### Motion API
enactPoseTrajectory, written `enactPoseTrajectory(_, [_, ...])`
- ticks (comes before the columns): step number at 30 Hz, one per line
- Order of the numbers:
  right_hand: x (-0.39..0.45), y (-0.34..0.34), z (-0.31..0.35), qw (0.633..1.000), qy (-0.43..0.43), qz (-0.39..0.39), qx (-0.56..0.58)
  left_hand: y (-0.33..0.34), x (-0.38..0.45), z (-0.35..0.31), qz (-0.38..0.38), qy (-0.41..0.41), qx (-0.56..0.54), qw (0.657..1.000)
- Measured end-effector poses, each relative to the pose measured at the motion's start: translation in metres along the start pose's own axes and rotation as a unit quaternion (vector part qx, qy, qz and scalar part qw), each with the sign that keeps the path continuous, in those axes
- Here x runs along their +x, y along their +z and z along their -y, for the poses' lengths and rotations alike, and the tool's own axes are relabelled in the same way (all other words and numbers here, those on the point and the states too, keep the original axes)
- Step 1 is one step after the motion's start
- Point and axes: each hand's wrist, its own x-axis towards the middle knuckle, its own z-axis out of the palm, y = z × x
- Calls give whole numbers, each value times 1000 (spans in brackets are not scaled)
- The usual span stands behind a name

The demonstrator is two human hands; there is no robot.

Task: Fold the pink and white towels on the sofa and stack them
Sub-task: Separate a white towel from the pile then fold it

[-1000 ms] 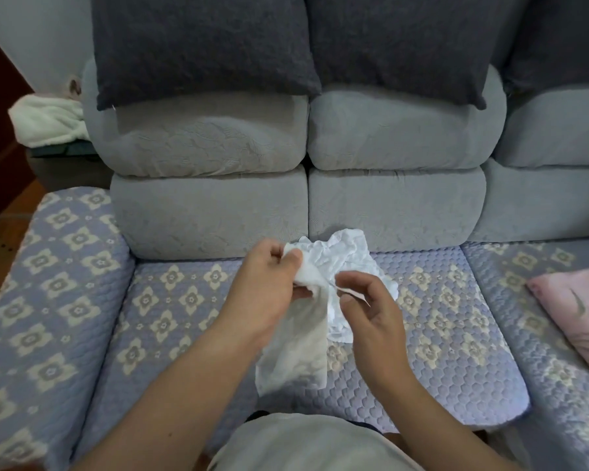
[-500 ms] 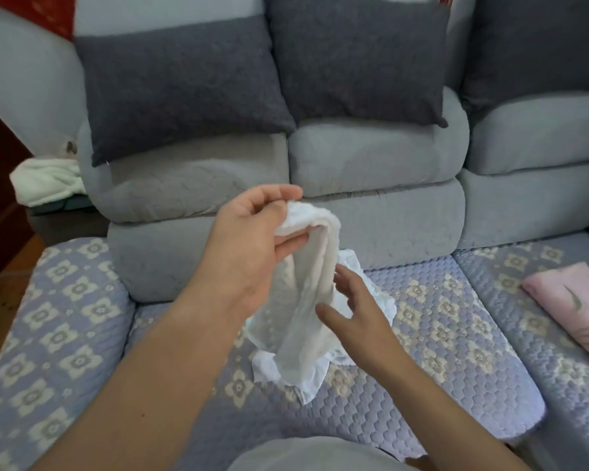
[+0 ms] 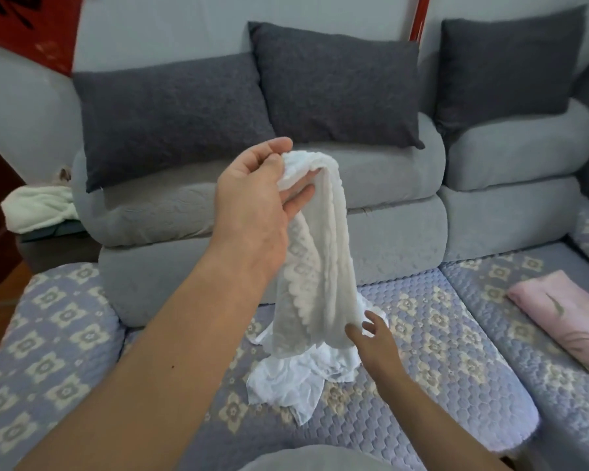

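A: Lifting since a second ago, the left hand (image 3: pixel 255 195) pinches the white towel (image 3: pixel 315 266) at frame centre; the right hand (image 3: pixel 371 338), fingers released, reaches its hanging edge.

B: Meaning? Folding is only beginning; the pink towel (image 3: pixel 565 314) waits at right on the sofa (image 3: pixel 456 334).

Two bare forearms reach in from the lower edge, no sleeves, watch or rings showing; the left hand (image 3: pixel 255 202) looks large, being near the camera; the right hand (image 3: pixel 376 341) smaller; a pale grey fabric garment (image 3: pixel 306 462) covers the body at bottom centre
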Motion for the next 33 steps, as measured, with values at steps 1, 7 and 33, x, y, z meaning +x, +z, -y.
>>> enactPoseTrajectory(1, [4,4,-2,1000,-4,28,-1,4,0,0,1,0,-5,1000])
enactPoseTrajectory(7, [7,30,-5,978,92,15,188,12,4,-3,5,-5,-16,1000])
enactPoseTrajectory(33, [16,87,14,940,194,183,214,-38,6,-34,-61,16,-71,995])
